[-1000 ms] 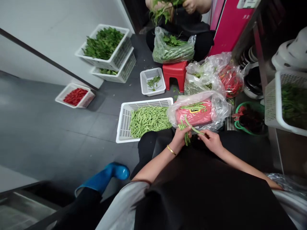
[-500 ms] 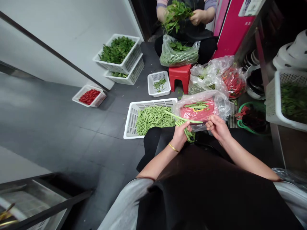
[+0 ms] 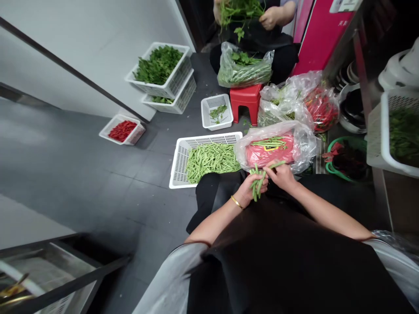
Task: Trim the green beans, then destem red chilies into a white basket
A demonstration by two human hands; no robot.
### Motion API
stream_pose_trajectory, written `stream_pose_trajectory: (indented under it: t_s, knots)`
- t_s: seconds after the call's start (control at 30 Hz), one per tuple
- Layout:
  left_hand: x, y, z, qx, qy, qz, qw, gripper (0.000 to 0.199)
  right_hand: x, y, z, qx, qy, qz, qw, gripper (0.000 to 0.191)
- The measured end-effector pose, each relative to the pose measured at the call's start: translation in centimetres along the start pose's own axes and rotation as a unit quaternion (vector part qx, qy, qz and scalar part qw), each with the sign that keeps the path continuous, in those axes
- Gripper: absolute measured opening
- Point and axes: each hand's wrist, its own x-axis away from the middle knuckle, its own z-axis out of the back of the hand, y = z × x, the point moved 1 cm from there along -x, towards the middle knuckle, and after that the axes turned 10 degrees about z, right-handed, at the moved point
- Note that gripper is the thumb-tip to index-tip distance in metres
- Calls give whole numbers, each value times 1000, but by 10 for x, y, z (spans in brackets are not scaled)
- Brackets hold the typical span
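Tiled floor [image 3: 140, 170] before us: large white basket [image 3: 179, 168] holds cut green beans [image 3: 212, 159] near worker's knee [image 3: 208, 192]; clear bag [image 3: 304, 146] lies just beside basket, long beans [image 3: 270, 142] on red wrapping [image 3: 255, 156] inside. Worker's left hand [image 3: 246, 191] closed around bunch of bean pieces [image 3: 257, 188]; right hand [image 3: 282, 176], close by, pinches single bean [image 3: 278, 164].

Left hand [image 3: 246, 191]: fingers curled in a grip.
Right hand [image 3: 283, 177]: fingertips pinched, just beside left.
Forearms [image 3: 322, 211]: bare, extended forward, converging.
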Motion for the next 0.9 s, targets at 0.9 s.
stream_pose_trajectory:
  t_s: [0.9]
  knots:
    - [23,10,-17,-366,79,-123,919,31,29,-35,34,-205,-246,-58,946,36]
